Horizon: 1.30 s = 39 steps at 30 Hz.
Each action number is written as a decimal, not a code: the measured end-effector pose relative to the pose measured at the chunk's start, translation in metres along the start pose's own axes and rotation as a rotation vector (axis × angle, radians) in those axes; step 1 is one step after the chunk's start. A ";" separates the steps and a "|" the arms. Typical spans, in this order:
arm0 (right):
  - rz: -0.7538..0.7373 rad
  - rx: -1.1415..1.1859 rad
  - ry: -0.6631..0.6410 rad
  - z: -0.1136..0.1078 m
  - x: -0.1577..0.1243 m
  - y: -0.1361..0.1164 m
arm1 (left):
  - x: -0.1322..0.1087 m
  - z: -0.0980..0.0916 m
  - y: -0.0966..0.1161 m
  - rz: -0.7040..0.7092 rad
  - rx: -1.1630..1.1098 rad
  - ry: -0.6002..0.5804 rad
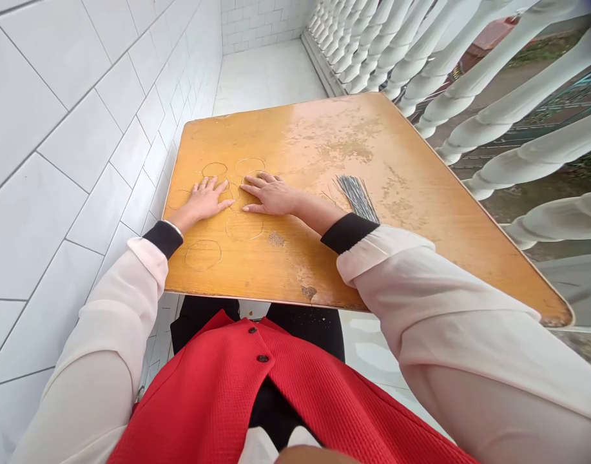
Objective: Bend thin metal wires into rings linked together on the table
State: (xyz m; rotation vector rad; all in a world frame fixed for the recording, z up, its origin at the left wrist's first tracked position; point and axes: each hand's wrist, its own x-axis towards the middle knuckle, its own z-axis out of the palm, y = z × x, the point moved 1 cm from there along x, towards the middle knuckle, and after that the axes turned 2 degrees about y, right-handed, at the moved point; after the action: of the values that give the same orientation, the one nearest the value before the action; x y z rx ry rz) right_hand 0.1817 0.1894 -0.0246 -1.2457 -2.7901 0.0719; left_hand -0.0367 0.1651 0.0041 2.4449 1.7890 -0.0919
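Both hands rest on the wooden table, among several thin wire rings. My left hand lies palm down with its fingers spread, just below a wire ring. Facing it, my right hand is stretched flat, its fingertips at the lower edge of another ring. A ring between the hands is partly covered by fingers. Nearer the front edge lie a large thin ring and a separate ring. Beyond my right forearm sits a bundle of straight grey wires, partly hidden by the sleeve.
The table has a worn, peeling top. A white tiled wall runs close along the left. White balusters line the right side. A few loose wires lie beside the bundle.
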 end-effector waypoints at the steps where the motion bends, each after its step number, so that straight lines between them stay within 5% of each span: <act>1: -0.004 0.004 0.012 0.001 0.004 0.002 | 0.005 0.000 -0.002 0.001 -0.003 0.005; 13: 0.009 0.049 0.090 0.005 0.074 0.046 | 0.079 -0.005 -0.036 0.023 -0.031 0.065; 19: 0.029 0.057 0.086 0.000 0.074 0.048 | 0.076 -0.010 -0.039 0.039 -0.043 0.068; 25: 0.026 0.060 0.101 -0.010 0.047 0.042 | 0.042 -0.019 -0.038 0.072 -0.053 0.086; 30: -0.104 0.086 0.094 -0.016 -0.005 0.014 | -0.032 -0.023 -0.031 0.099 -0.093 0.154; 35: -0.209 0.072 0.077 -0.010 -0.062 -0.031 | -0.121 0.001 -0.005 0.188 -0.051 0.076; 39: -0.175 0.041 0.019 -0.002 -0.070 -0.050 | -0.139 0.020 0.012 0.167 -0.006 0.044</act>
State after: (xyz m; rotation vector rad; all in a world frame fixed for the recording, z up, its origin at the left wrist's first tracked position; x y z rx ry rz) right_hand 0.1911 0.1036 -0.0231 -0.9838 -2.8516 0.1038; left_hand -0.0669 0.0277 0.0007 2.5992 1.5905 -0.0189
